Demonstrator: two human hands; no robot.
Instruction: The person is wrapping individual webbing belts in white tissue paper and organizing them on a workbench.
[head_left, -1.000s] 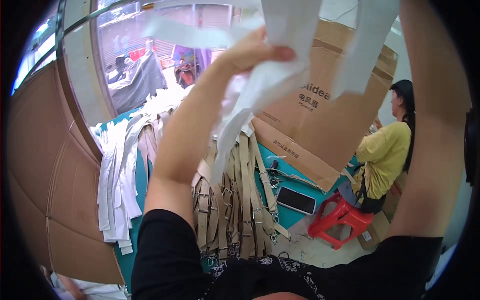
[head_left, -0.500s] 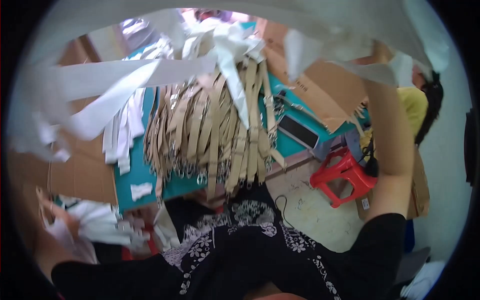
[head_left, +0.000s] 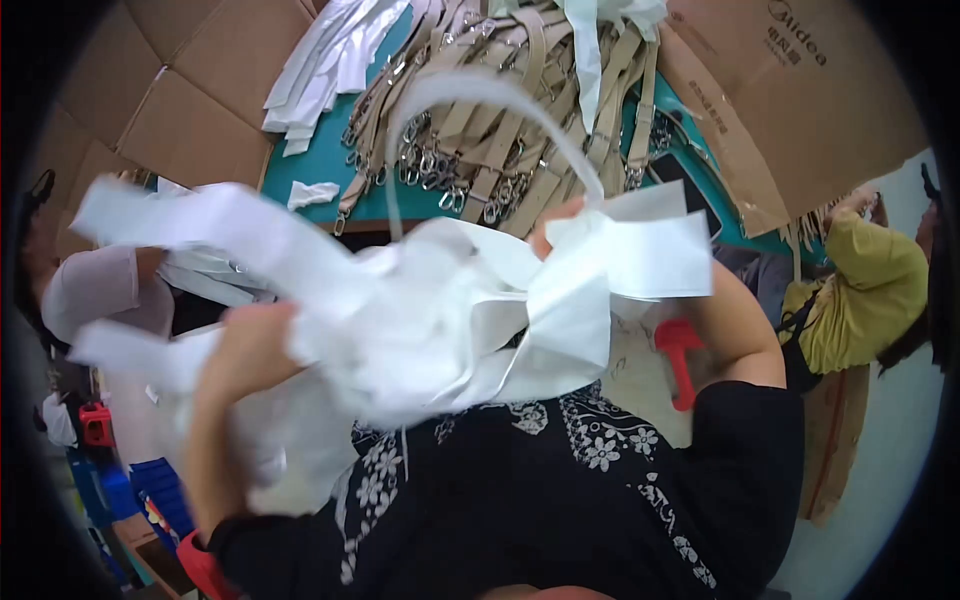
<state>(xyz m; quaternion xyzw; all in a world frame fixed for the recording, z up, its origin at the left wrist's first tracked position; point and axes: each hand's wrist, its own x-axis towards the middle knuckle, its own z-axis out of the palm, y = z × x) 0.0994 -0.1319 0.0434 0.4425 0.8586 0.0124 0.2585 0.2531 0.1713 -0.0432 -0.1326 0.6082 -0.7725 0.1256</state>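
In front of my chest hangs a loose bundle of wide white strips [head_left: 430, 330], its ends sticking out to both sides, with one thin strip looping up over the table. My left hand [head_left: 255, 345] is closed on the bundle's left side, slightly blurred, its fingertips hidden by the strips. At the far right side my right hand [head_left: 555, 228] grips the bundle; only part of it shows, the rest covered by white material. Beyond the bundle, a pile of tan straps [head_left: 500, 120] with metal snap hooks lies on the teal table [head_left: 370, 205].
More white strips [head_left: 325, 70] and a small white scrap [head_left: 313, 194] lie on the table. A dark phone [head_left: 685, 190] sits beside a cardboard box [head_left: 790, 90]. One person in yellow [head_left: 870, 280] sits right, another in pale clothing [head_left: 100, 290] left. A red stool [head_left: 680, 360] stands at right.
Both my hands have come down from raised positions, bringing the white strips from high in front to near my chest. The view has tilted, so the table now appears higher.
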